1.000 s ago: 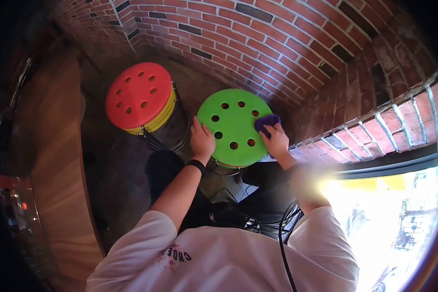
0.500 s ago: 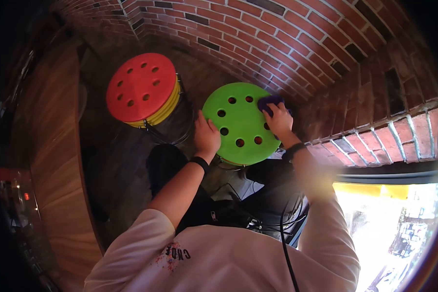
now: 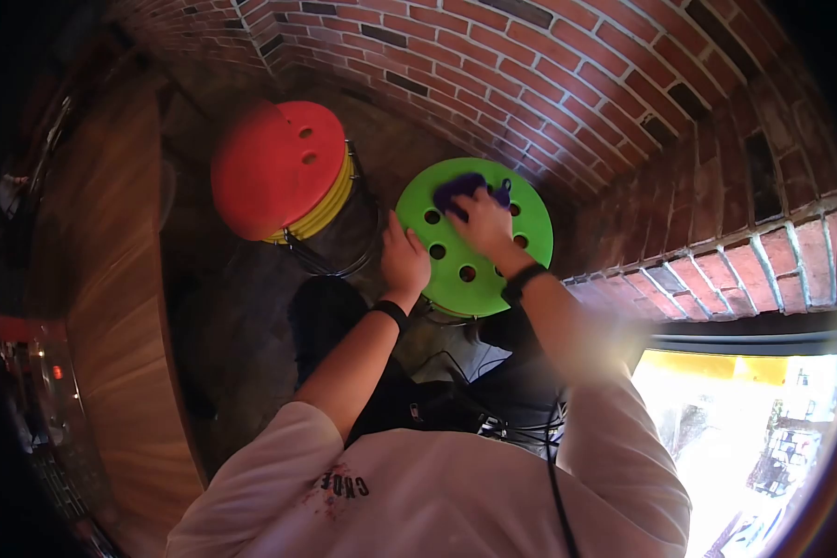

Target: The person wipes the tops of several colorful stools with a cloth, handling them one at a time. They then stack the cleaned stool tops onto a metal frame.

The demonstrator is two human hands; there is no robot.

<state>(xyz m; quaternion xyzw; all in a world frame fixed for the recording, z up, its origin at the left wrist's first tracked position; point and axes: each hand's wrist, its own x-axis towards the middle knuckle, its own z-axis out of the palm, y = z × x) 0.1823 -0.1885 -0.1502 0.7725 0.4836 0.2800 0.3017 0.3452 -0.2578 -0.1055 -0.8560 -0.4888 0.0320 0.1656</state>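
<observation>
A round green stool seat (image 3: 493,279) with several holes lies in front of me. My right hand (image 3: 482,221) presses a dark purple cloth (image 3: 462,191) onto the seat's upper part. On the seat's left edge rests my left hand (image 3: 405,258), its fingers stretched and holding nothing. The cloth is bunched under and beyond my right fingers and covers some of the holes.
To the left stands a stack of round stools with a red seat (image 3: 288,177) on top and yellow ones below. A wooden table (image 3: 112,279) runs along the far left. A brick wall (image 3: 549,84) rises behind, and a bright window (image 3: 716,437) is at the lower right.
My right hand and the purple cloth have moved left from the green seat's right edge onto its upper middle. My left hand stays at the left edge.
</observation>
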